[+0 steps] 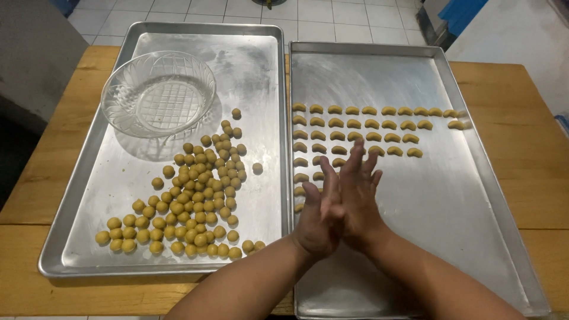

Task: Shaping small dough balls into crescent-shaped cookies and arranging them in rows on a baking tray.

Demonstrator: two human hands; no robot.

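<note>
Pressing palm against palm, a person's left hand [317, 222] and right hand [358, 195] meet above the near-left part of the bare right-hand aluminium baking tray [468, 195], fingers stretched flat and blurred. Whether a piece of dough lies between the palms cannot be told; nothing shows in either grip, and neither hand is closed around anything.

Just beyond the fingertips, on the same tray, lie rows of small tan crescent-shaped dough pieces [361, 127], neatly spaced, the rows nearest the hands partly hidden. Left of that tray and touching it sits a second aluminium baking tray [89, 237] holding a loose heap of small yellow-green dough balls [195, 195], with an empty clear cut-glass bowl [159, 93] at its far-left corner.

The dough looks light, soft and easily dented, likely a little greasy; a ball would best be lifted between two fingertips with little pressure, and a shaped crescent from beneath its thicker middle, since the thin tips seem prone to break.

Both trays rest on a light wooden counter [521, 130]; pale floor tiles [349, 15] run behind it.
</note>
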